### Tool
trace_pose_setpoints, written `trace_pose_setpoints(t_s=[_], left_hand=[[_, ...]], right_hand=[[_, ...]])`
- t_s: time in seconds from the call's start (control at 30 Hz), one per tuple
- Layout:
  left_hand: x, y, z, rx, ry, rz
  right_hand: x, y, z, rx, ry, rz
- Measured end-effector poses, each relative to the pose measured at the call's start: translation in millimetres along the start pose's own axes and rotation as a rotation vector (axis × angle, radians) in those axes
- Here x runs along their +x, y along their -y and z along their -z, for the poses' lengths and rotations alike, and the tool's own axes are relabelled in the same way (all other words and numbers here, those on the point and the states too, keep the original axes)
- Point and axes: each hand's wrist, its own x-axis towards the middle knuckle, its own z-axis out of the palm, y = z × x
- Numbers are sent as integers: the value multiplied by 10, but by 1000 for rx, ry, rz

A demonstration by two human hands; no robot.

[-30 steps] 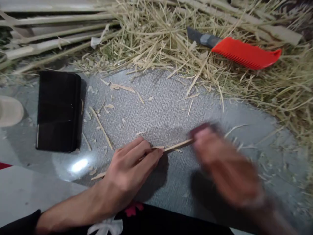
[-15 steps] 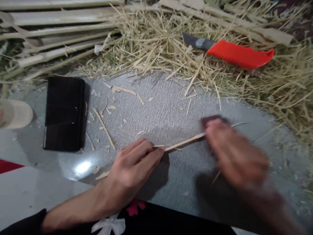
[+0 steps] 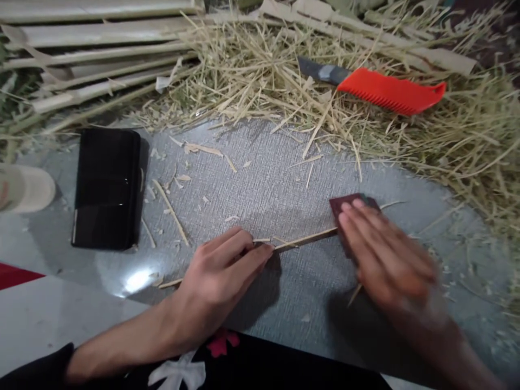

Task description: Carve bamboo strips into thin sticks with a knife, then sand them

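Note:
My left hand (image 3: 227, 271) is closed in a pinch on a thin bamboo strip (image 3: 306, 238), holding it low over the grey surface. The strip runs rightward and slightly up, and its far end goes under a dark red piece of sandpaper (image 3: 340, 208). Over the sandpaper lies my right hand (image 3: 382, 249), fingers stretched and pressed together, gripping it down on the strip; the thumb is hidden. Some blur covers the right wrist.
An orange-handled knife (image 3: 392, 91) lies on a heap of shavings (image 3: 244, 81) along the back. Split bamboo lengths (image 3: 97, 32) are piled back left. A black phone-like case (image 3: 106, 189) and a whitish container (image 3: 28, 188) sit at left. Loose slivers dot the grey surface (image 3: 264, 173).
My right hand's fingers have flattened from a blurred, curled grip, and more of the sandpaper shows. The left hand stays in nearly the same place on the strip.

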Motion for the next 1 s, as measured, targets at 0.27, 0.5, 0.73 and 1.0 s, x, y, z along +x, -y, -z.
trace_pose_setpoints(t_s=[0.27, 0.5, 0.73, 1.0], left_hand=[[-22, 8, -44, 5, -39, -3], [-32, -8, -34, -10, -22, 3], [46, -2, 51, 76, 0, -27], [410, -15, 227, 439, 39, -392]], right_hand=[[-5, -41, 44, -1, -9, 5], [-4, 24, 44, 0, 0, -8], [77, -14, 153, -88, -85, -18], [152, -8, 189, -81, -365, -127]])
